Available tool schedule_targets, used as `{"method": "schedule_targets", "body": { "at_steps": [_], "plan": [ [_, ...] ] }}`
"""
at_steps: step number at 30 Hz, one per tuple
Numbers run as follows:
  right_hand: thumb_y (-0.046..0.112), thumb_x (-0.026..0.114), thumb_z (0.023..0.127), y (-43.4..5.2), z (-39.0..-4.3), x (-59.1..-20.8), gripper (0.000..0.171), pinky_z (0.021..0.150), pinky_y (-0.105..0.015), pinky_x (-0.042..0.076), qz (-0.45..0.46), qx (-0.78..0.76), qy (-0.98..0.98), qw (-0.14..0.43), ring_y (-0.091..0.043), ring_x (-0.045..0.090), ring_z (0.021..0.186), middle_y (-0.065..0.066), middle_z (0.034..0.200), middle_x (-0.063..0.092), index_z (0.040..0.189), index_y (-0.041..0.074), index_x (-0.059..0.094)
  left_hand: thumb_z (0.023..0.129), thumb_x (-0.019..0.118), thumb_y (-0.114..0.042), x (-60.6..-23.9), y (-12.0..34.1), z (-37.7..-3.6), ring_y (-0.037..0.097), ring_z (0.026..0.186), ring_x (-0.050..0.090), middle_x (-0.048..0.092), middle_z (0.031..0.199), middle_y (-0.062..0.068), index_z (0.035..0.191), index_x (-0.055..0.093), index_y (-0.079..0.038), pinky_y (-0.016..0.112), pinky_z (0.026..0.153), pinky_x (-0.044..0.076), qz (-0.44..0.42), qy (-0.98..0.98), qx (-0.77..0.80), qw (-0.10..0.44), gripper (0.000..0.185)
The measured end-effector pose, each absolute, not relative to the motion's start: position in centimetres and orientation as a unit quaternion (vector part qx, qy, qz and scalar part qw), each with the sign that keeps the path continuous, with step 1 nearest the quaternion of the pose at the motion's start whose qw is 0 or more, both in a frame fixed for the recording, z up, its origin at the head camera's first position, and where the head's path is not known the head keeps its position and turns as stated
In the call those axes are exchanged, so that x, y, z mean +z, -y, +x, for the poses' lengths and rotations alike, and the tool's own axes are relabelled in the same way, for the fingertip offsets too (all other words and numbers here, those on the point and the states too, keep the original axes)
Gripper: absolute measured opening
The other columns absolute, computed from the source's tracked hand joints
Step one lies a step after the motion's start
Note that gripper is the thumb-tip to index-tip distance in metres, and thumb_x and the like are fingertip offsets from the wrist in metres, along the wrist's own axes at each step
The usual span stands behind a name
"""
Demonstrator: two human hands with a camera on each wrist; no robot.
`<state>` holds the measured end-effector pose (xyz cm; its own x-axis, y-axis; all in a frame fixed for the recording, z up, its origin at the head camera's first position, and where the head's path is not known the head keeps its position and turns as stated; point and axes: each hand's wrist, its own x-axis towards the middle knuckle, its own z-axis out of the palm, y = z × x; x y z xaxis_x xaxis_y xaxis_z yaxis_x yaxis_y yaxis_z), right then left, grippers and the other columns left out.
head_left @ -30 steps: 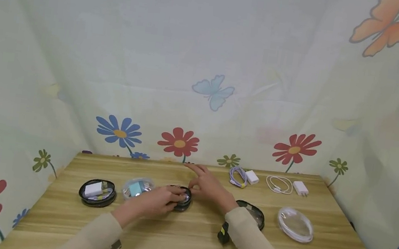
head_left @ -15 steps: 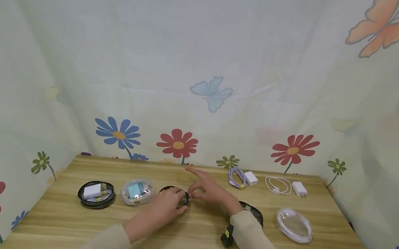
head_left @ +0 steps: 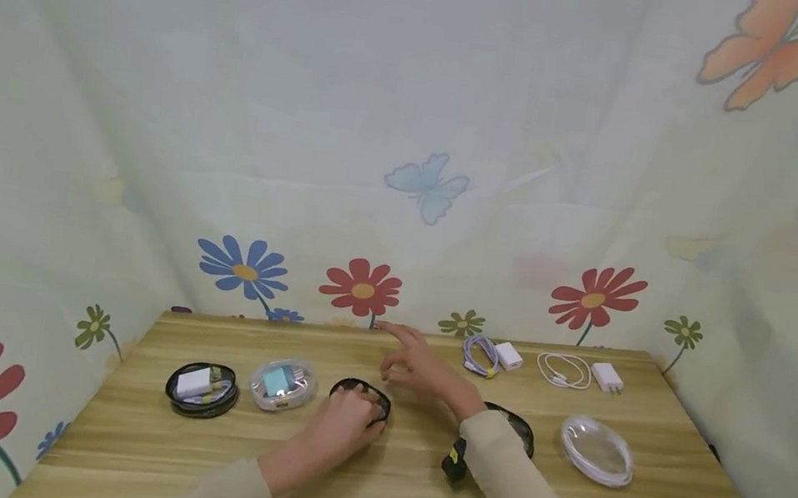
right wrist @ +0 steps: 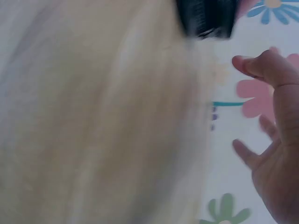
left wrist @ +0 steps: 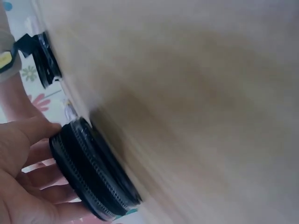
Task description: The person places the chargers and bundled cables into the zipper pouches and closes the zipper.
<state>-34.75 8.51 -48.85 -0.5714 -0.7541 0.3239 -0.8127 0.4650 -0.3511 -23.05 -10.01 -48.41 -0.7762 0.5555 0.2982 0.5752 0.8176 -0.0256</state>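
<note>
While left hand curls round black zippered round case, fingers wrapping its rim in left wrist view, case sits on wooden table mid-row, just right of clear case with teal charger. Right hand hovers beyond it, fingers spread loose, holding nothing. Step judged: closing or settling this case. Next move likely calls for right hand to reach purple cable and white charger, then open black case near right forearm.
</note>
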Motion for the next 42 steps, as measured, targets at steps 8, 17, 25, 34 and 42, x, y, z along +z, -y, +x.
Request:
{"method": "schedule_targets", "body": {
  "at_steps": [8,17,25,34,42],
  "plan": [
    [0.022,0.067,0.1,-10.3,-33.2,-46.2,0.011,0.112,-0.053,0.039,0.437,0.21,0.873,0.057,-0.036,0.042,0.141,-0.015,0.156,0.045,0.1,0.017,0.077,0.091,0.076,-0.032,-48.1,10.2,-23.6,0.038,0.115,0.065,0.069,0.126,0.013,0.114,0.076,-0.007,0.053,0.096,0.053,-0.277,0.957,-0.002,0.086,0.034],
    [0.018,0.066,0.1,-15.5,-30.9,-45.4,0.022,0.102,-0.05,0.048,0.423,0.17,0.887,0.068,-0.033,0.058,0.126,-0.014,0.135,0.063,0.121,0.012,0.07,0.096,0.069,-0.026,-48.7,10.3,-23.9,0.033,0.124,0.06,0.066,0.132,0.014,0.125,0.07,-0.004,0.049,0.106,0.047,-0.283,0.953,0.011,0.106,0.037],
    [0.009,0.069,0.096,-19.6,-28.7,-44.9,0.023,0.092,-0.049,0.053,0.418,0.15,0.891,0.098,-0.032,0.064,0.112,-0.012,0.122,0.068,0.119,0.006,0.07,0.098,0.066,-0.028,-46.8,8.5,-23.1,0.038,0.131,0.053,0.058,0.142,0.013,0.135,0.064,-0.009,0.051,0.106,0.047,-0.28,0.955,-0.019,0.101,0.042],
    [0.004,0.072,0.092,-23.8,-26.9,-44.3,0.027,0.086,-0.049,0.056,0.375,0.148,0.907,0.117,-0.033,0.066,0.109,-0.012,0.12,0.069,0.119,0.007,0.07,0.099,0.066,-0.022,-44.9,4.6,-23.0,0.03,0.139,0.048,0.052,0.151,0.008,0.144,0.058,-0.016,0.04,0.113,0.041,-0.391,0.917,-0.027,0.077,0.046],
    [0.005,0.073,0.092,-26.2,-25.9,-44.4,0.027,0.087,-0.049,0.055,0.34,0.143,0.924,0.105,-0.03,0.067,0.109,-0.008,0.12,0.069,0.118,0.009,0.07,0.096,0.067,-0.014,-46.2,1.7,-23.7,0.027,0.135,0.052,0.055,0.146,0.011,0.141,0.06,-0.014,0.035,0.114,0.04,-0.495,0.863,-0.037,0.095,0.046]
  ]
}}
